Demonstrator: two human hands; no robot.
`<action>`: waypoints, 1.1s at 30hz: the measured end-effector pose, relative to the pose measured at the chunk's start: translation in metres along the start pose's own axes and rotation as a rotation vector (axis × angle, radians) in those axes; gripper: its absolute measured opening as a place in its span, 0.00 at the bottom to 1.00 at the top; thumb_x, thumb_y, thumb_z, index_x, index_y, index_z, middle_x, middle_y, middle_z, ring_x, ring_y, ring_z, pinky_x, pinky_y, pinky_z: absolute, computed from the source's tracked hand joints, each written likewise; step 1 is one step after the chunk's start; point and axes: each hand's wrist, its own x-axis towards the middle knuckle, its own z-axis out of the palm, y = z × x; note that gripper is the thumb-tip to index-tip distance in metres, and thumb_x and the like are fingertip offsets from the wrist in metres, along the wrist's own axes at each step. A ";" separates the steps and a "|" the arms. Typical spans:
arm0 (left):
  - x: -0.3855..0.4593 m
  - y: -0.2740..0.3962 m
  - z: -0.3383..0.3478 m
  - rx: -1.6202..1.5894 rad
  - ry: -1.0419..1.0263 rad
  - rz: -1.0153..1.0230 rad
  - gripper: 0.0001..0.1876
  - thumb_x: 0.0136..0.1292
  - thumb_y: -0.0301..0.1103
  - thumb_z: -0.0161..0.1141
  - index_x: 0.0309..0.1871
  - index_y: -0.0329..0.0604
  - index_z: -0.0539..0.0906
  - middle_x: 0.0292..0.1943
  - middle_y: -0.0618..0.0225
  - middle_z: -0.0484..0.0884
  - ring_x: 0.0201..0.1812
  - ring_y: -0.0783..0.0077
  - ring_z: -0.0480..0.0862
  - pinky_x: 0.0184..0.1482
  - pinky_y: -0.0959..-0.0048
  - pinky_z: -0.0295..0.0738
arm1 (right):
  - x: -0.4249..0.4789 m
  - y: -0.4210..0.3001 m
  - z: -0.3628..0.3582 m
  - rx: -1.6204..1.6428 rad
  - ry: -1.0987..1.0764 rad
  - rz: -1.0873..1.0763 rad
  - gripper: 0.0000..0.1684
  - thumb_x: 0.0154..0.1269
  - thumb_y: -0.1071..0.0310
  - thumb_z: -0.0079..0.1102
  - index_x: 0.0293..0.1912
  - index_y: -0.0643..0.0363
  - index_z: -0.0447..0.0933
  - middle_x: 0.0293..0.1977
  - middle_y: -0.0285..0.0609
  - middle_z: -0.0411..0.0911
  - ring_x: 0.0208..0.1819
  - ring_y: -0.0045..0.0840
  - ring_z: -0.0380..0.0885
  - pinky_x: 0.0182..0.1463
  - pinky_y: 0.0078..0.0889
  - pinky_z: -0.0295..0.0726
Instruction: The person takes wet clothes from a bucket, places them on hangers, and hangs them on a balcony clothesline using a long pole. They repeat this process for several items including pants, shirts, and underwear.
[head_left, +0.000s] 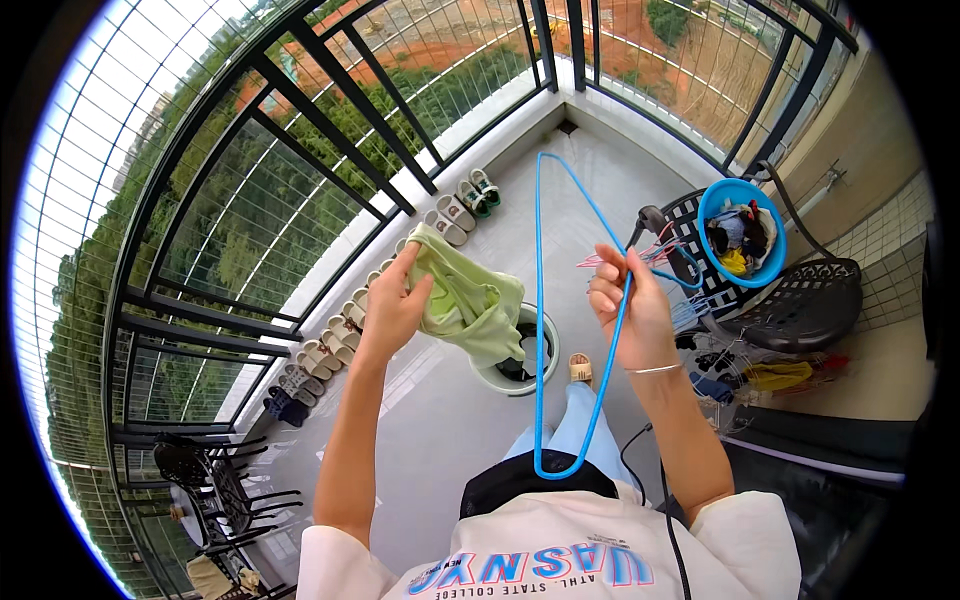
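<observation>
A light green cloth garment (472, 300) hangs from my left hand (397, 304), pinched at its upper edge and bunched in folds. My right hand (634, 304) grips a blue clothes hanger (539, 300) by one long side, with the hanger's hook (686, 283) pointing right. Below the garment stands a pale bucket (551, 375) with dark cloth (517, 367) inside; the garment covers part of its rim.
A blue basin (781, 247) of mixed clothes sits on a dark chair (802, 307) at right, near several hangers (694, 311). Shoes (341, 337) line the railing (360, 180) at left. A black cable (667, 510) runs down my shirt. Dark metal chairs (232, 487) stand lower left.
</observation>
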 end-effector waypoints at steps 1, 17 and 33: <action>0.004 0.015 -0.008 0.014 -0.069 -0.004 0.26 0.59 0.29 0.55 0.61 0.31 0.69 0.51 0.54 0.79 0.47 0.70 0.80 0.47 0.75 0.72 | -0.006 -0.008 0.038 -0.138 -0.086 -0.120 0.23 0.75 0.57 0.38 0.51 0.67 0.71 0.27 0.35 0.64 0.25 0.17 0.59 0.30 0.20 0.65; -0.033 0.177 -0.116 -0.403 -0.354 0.160 0.24 0.62 0.23 0.55 0.62 0.27 0.68 0.48 0.62 0.79 0.44 0.79 0.80 0.48 0.81 0.75 | -0.084 0.028 0.208 -0.434 -0.553 -0.579 0.30 0.69 0.48 0.38 0.15 0.55 0.61 0.11 0.27 0.46 0.12 0.13 0.42 0.16 0.20 0.39; -0.068 0.119 -0.146 0.247 -0.005 0.219 0.19 0.47 0.18 0.48 0.41 0.36 0.85 0.52 0.59 0.80 0.20 0.75 0.83 0.24 0.78 0.80 | -0.117 0.009 0.165 -2.331 -0.489 -0.530 0.33 0.68 0.53 0.48 0.11 0.66 0.68 0.07 0.42 0.62 0.11 0.25 0.62 0.20 0.24 0.64</action>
